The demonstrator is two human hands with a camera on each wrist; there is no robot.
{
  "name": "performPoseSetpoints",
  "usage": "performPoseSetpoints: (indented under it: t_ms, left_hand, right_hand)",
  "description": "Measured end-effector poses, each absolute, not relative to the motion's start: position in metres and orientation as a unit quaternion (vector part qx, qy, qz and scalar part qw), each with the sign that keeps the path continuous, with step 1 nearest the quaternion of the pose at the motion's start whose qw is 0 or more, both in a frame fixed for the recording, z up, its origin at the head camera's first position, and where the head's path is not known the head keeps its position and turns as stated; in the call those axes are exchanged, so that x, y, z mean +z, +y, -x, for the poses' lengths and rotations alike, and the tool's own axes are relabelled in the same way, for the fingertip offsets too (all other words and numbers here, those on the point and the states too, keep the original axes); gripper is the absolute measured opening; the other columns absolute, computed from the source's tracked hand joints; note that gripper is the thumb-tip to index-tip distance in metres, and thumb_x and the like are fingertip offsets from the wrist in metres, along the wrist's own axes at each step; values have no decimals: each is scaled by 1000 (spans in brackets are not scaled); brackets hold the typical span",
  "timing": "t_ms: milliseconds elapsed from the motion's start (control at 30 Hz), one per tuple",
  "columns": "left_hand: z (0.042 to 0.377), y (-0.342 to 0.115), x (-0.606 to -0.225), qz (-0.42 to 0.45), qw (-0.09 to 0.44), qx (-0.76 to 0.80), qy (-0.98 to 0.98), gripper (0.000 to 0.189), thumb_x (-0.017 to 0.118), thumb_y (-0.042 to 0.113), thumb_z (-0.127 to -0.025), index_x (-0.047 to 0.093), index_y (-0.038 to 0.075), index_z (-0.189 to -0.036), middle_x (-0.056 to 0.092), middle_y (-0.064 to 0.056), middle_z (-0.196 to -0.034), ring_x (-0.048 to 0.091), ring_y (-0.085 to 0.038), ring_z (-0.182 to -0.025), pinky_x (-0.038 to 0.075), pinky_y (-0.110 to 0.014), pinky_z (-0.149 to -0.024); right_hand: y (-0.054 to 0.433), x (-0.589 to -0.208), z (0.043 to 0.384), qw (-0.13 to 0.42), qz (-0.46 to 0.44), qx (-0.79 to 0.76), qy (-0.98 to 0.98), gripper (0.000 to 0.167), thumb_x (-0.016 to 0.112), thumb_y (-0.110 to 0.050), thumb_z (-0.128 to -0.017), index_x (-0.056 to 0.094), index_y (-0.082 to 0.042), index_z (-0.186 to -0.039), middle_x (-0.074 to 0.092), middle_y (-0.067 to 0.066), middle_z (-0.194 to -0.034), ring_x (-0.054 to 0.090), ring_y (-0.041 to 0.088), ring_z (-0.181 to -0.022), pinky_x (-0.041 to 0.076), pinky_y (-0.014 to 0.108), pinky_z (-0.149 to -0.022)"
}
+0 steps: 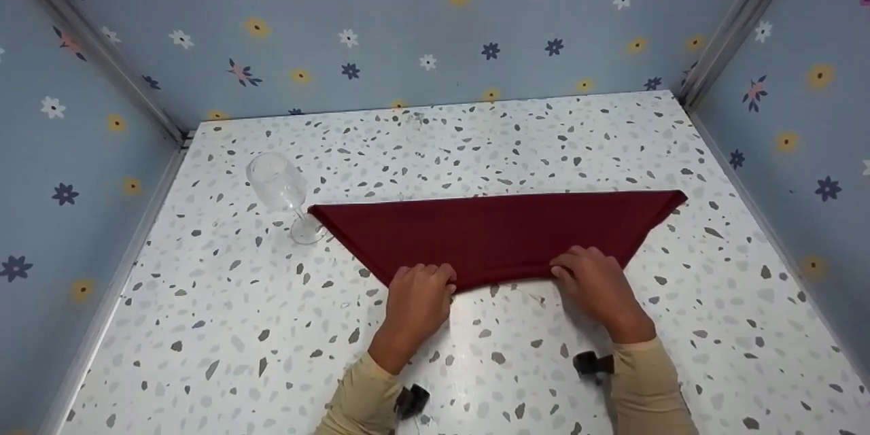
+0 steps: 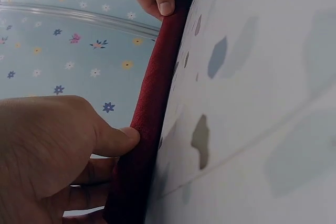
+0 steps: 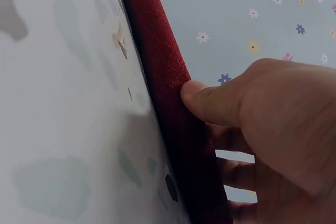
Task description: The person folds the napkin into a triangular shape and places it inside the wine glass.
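A dark red cloth [image 1: 496,231] lies folded in a trapezoid on the table, its long straight edge at the back. Its near edge is rolled into a thick band, seen close up in the left wrist view as a red roll [image 2: 152,87]. My left hand [image 1: 418,299] grips the roll near its left end, thumb on the near side and fingers over the far side. Farther right, my right hand [image 1: 598,289] holds the same roll, its thumb [image 3: 194,95] pressed on the near face. A clear stemmed glass [image 1: 277,183] lies on its side by the cloth's left corner.
The table [image 1: 503,367] is white with grey speckles. Blue flower-patterned panels [image 1: 435,20] wall it in at the back, left and right, with metal strips at the corners. A small black device [image 1: 412,401] is strapped at each wrist.
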State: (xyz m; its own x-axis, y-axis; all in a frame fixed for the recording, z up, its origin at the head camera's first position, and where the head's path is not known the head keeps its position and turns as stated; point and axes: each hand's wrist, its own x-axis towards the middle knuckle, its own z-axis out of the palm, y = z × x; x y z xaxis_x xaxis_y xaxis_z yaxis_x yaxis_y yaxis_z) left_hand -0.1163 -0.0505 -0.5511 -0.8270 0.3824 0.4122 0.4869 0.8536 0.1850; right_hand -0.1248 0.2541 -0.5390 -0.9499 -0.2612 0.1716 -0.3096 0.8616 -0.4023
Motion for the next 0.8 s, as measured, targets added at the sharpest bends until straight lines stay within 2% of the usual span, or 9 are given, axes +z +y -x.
performPoseSetpoints:
  t_ms: [133, 300, 433, 633, 800]
  left_hand:
    - [117, -51, -551, 228, 183, -159, -943, 10, 76, 17, -87, 68, 20, -82, 64, 4, -69, 61, -18, -64, 48, -39, -68]
    - [117, -54, -552, 218, 192, -168, -942, 8, 76, 15, -85, 76, 22, -83, 66, 4, -71, 63, -18, -65, 49, -42, -73]
    - [119, -54, -552, 217, 199, -162, -942, 9, 78, 14, -84, 80, 22, -85, 67, 3, -73, 64, -18, -68, 50, -41, -72]
    - [120, -52, -552, 215, 197, -139, -947, 4, 77, 19, -85, 81, 21, -87, 67, 2, -81, 65, -19, -75, 50, -42, -77]
    - [117, -53, -550, 212, 172, -131, -953, 10, 75, 26, -86, 81, 19, -89, 68, 3, -86, 64, -21, -79, 50, -43, -81]
  right_hand:
    - [253, -538, 125, 54, -131, 225, -964, 10, 67, -14, -96, 69, -8, -104, 69, 5, -94, 61, 29, -89, 46, 53, -84]
    - [249, -540, 127, 45, -102, 226, -968, 5, 65, -14, -97, 60, -12, -94, 62, 0, -83, 58, 26, -82, 43, 49, -78]
    - [246, -539, 128, 43, -88, 227, -969, 6, 62, -14, -95, 57, -12, -92, 57, 2, -83, 55, 24, -81, 41, 47, -76]
    - [247, -539, 128, 59, -73, 224, -970, 8, 66, -16, -93, 62, -10, -92, 54, 6, -89, 53, 25, -79, 40, 46, -75]
    - [248, -542, 128, 65, -85, 224, -969, 8, 69, -16, -92, 71, -8, -92, 60, 7, -93, 56, 28, -87, 45, 48, -79]
